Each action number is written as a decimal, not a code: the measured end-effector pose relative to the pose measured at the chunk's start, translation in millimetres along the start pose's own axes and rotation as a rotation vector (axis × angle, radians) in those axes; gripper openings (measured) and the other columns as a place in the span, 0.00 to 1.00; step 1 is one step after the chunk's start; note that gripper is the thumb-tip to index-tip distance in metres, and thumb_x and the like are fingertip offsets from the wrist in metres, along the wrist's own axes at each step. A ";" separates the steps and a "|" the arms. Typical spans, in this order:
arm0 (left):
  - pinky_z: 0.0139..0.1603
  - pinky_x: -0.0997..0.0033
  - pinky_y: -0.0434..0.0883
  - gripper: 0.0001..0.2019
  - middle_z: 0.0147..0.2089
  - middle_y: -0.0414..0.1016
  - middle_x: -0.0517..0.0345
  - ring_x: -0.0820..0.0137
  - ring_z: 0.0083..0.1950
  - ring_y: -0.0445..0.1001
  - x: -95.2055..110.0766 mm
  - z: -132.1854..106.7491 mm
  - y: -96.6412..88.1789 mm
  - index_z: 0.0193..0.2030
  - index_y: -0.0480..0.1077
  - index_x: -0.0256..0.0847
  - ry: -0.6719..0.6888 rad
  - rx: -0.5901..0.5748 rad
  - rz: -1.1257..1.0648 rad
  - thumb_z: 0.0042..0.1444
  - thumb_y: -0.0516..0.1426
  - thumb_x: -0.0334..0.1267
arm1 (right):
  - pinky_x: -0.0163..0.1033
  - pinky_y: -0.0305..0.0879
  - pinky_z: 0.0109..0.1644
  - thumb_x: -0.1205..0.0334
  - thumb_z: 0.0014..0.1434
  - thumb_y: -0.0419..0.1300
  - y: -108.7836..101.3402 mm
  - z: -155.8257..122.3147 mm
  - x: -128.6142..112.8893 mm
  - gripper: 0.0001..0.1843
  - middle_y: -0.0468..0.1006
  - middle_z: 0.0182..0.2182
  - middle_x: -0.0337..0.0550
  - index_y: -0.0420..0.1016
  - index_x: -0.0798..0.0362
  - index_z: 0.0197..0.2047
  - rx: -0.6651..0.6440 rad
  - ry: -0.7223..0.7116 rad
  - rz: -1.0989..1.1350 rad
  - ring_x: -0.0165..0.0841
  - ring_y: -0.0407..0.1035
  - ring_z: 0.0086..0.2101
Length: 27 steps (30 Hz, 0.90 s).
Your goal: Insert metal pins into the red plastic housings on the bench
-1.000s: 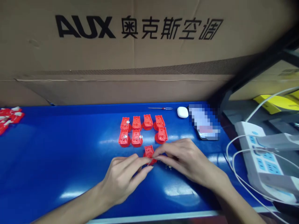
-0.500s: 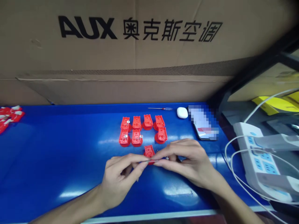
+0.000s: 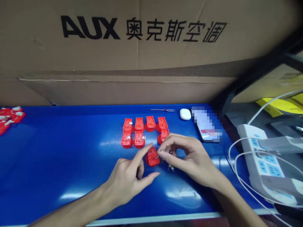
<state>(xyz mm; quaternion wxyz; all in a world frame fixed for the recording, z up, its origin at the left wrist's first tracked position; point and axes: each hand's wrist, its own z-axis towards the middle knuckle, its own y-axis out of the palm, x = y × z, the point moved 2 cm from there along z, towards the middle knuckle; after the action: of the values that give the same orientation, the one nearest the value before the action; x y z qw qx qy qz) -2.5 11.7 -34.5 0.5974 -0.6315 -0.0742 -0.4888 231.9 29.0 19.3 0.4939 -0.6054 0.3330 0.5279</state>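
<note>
A red plastic housing (image 3: 152,157) stands on the blue table between my two hands. My left hand (image 3: 129,176) is open at its left, thumb and forefinger spread apart near its edges. At its right side my right hand (image 3: 187,157) pinches a small thin metal piece (image 3: 157,155), held over the housing; its exact kind is too small to make out. Several small metal parts (image 3: 171,168) lie under and beside my right fingers, partly hidden. Behind, more red housings (image 3: 139,139) stand in two rows, some with a small white-tipped metal piece in them.
At the back lie a thin screwdriver (image 3: 163,110), a white rounded case (image 3: 185,114) and a phone (image 3: 206,124). A white power strip (image 3: 265,164) with cables stands at the right. Red and white parts (image 3: 10,118) lie far left. A cardboard box (image 3: 118,63) walls the back.
Both hands were pinching a thin piece together in front of the housing. My left hand has let go and spread its fingers; my right hand has brought the piece to the housing's right side.
</note>
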 end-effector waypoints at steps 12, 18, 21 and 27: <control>0.26 0.78 0.65 0.23 0.33 0.71 0.66 0.75 0.29 0.68 17.3 9.1 -19.0 0.56 0.76 0.46 -0.230 -0.053 -0.217 0.55 0.73 0.43 | 0.37 0.66 0.35 0.53 0.68 0.73 -2.3 1.3 5.5 0.11 0.84 0.32 0.40 0.89 0.51 0.46 -0.060 0.112 0.119 0.31 0.72 0.30; 0.23 0.79 0.62 0.23 0.36 0.79 0.61 0.77 0.26 0.68 28.3 11.1 -28.4 0.55 0.76 0.45 -0.293 -0.243 -0.580 0.53 0.73 0.42 | 0.34 0.68 0.31 0.56 0.62 0.79 -0.4 -5.0 1.5 0.11 0.85 0.28 0.40 0.90 0.51 0.44 -0.197 0.229 0.399 0.31 0.76 0.26; 0.21 0.80 0.59 0.21 0.22 0.68 0.70 0.77 0.21 0.64 26.8 10.9 -25.3 0.52 0.76 0.42 -0.370 -0.256 -0.607 0.52 0.72 0.38 | 0.33 0.66 0.29 0.57 0.60 0.79 0.5 -5.8 0.0 0.10 0.84 0.26 0.39 0.90 0.52 0.42 -0.208 0.252 0.412 0.30 0.75 0.25; 0.23 0.79 0.63 0.23 0.21 0.67 0.72 0.77 0.21 0.65 19.6 7.8 -24.5 0.54 0.76 0.41 -0.367 -0.218 -0.588 0.52 0.72 0.37 | 0.32 0.66 0.30 0.58 0.59 0.81 1.6 -3.9 -1.3 0.10 0.83 0.27 0.38 0.90 0.51 0.42 -0.191 0.247 0.362 0.28 0.73 0.25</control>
<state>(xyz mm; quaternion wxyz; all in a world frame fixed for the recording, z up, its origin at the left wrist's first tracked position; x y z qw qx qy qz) -5.0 15.3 -2.5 0.3372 -0.7203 -0.3060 -0.5232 231.3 24.7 20.0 0.2869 -0.6398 0.4426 0.5589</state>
